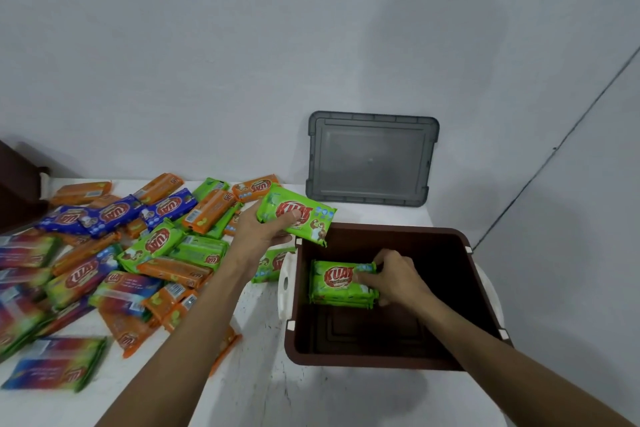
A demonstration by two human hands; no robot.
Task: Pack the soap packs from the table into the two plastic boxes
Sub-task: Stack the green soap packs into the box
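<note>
Two bare forearms are seen entering from the lower edge, each ending in an uncovered hand. No covering is worn on the left hand or on the right hand; the visible fingers and wrists are seen bare. Both forearms are shown bare along their whole visible length, down to the lower edge. The forearms are slender. Short nails are seen on the left hand's fingers.
</note>
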